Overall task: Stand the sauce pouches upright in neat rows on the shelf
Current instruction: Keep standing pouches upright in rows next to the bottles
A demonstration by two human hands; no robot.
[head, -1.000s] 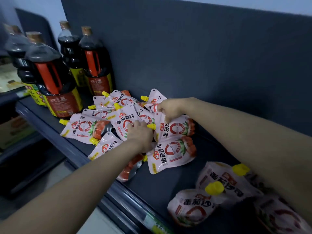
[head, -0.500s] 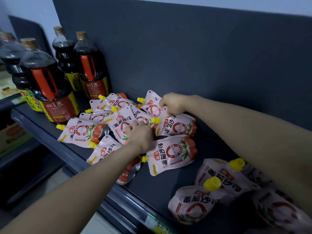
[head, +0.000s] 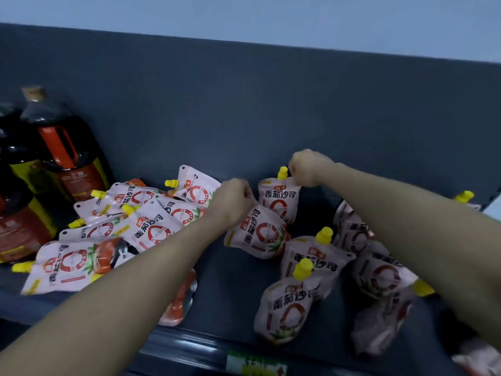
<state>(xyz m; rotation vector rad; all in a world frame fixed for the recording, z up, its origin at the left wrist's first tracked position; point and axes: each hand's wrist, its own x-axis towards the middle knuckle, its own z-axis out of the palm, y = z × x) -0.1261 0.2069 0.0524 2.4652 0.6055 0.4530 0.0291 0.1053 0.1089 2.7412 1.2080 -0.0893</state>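
White sauce pouches with red rings and yellow caps cover the dark shelf (head: 233, 291). My right hand (head: 307, 168) grips the top corner of one pouch (head: 279, 199), which is upright near the back wall. My left hand (head: 233, 203) holds a second pouch (head: 259, 234) by its top; it hangs tilted just in front of the first. A loose pile of flat pouches (head: 130, 223) lies to the left. Several pouches (head: 292, 302) stand roughly upright at the right front, under my right forearm.
Large dark sauce bottles (head: 59, 156) with orange handles stand at the shelf's far left. The grey back panel (head: 244, 104) rises behind everything. A green price label (head: 254, 363) sits on the shelf's front rail. A bare strip of shelf runs between the pile and the standing pouches.
Both hands have lifted a pouch each out of the pile and carried them to the right. The right hand's pouch has turned upright. The camera has swung right.
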